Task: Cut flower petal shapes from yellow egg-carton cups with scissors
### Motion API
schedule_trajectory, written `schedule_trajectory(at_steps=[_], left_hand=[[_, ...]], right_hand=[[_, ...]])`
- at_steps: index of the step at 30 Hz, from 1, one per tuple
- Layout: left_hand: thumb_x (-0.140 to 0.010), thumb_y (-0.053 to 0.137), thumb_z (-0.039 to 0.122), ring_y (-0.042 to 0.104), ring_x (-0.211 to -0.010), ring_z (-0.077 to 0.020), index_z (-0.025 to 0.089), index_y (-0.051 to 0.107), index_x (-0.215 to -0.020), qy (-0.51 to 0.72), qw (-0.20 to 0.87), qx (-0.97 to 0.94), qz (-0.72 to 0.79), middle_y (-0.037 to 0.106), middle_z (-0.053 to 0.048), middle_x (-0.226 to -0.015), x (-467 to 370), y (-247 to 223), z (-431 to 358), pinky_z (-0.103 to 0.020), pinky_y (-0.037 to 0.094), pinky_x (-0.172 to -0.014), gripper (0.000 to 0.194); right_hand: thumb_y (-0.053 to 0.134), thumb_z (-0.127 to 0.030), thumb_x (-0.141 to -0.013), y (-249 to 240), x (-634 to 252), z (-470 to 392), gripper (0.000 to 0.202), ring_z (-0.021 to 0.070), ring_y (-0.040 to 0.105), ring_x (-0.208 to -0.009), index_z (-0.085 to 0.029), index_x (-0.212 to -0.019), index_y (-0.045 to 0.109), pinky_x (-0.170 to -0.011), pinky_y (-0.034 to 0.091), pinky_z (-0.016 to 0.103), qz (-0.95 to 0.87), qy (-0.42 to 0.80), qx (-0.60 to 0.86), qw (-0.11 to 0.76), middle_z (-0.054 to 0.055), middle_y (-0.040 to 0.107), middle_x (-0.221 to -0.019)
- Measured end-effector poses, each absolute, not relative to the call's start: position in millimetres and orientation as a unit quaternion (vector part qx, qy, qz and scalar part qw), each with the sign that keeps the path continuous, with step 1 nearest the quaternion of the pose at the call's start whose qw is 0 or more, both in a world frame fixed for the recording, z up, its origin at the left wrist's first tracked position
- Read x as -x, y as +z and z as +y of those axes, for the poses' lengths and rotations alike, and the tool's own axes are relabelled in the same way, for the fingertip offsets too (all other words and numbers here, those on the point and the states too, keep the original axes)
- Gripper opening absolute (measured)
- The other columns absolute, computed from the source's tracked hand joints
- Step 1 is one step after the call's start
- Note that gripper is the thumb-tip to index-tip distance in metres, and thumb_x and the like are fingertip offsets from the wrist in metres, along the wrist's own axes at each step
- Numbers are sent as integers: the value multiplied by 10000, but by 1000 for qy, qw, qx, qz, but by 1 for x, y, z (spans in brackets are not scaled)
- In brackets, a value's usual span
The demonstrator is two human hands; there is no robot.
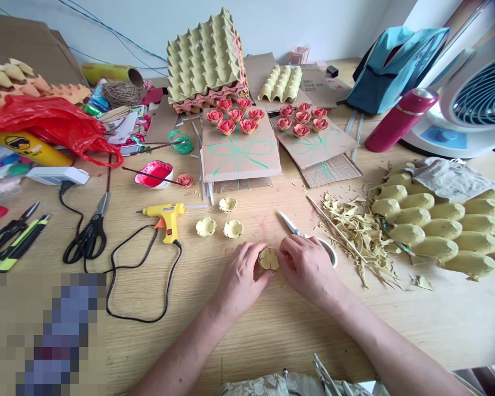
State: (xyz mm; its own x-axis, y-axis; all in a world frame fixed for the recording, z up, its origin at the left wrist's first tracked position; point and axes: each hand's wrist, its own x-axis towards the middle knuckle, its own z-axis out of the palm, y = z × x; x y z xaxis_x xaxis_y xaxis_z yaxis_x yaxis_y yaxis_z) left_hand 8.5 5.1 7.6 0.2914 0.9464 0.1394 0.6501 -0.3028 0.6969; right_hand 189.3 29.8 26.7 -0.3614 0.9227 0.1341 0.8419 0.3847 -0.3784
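Note:
Between my two hands is a small pale-yellow egg-carton flower [268,258] with rounded petals. My left hand [242,269] has its thumb and fingers curled round the flower's left side. My right hand [307,267] pinches the petal edge on the right. White-handled scissors [289,222] lie just beyond my right hand, which covers part of them. Three similar pale-yellow flowers [228,204] sit on the table ahead of my left hand. A yellow glue gun [165,217] lies to their left, its black cord looping toward me.
Egg-carton scraps [350,231] and a wooden stick [336,228] lie right, beside an egg tray [441,220]. Red paper roses [235,115] stand on cardboard [241,159] at the back. Left are black scissors [91,236], a red paint bowl [154,175] and a cutter knife [16,247]. A fan [457,104] and pink flask [402,121] stand far right.

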Motion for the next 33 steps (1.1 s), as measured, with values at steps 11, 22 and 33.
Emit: schedule_trajectory(at_steps=[11,22,33], left_hand=[[-779,797,120,610,-1029,-270,221,543,-1161,280,252,-750,544,638,-61,-1084,-11,6,5,-415,520,-898,470],[-770,803,129,590,-974,-252,202,545,-1091,281,238,-751,548,622,-51,-1029,-12,5,4,-383,508,-859,419],[-765,781,101,583,-955,-246,218,539,-1061,283,242,-746,553,615,-41,-1009,-12,6,4,-380,507,-843,399]], right_hand=[[516,-217,-955,25,-191,28,223,163,554,-643,-192,-736,549,-694,291,308,-814,126,544,159,13,622,-708],[504,-230,-961,24,-190,27,238,159,547,-631,-190,-732,556,-687,282,310,-817,110,547,149,12,629,-711],[475,-199,-947,22,-186,26,239,169,558,-645,-187,-734,581,-698,265,331,-824,76,544,141,35,650,-719]])
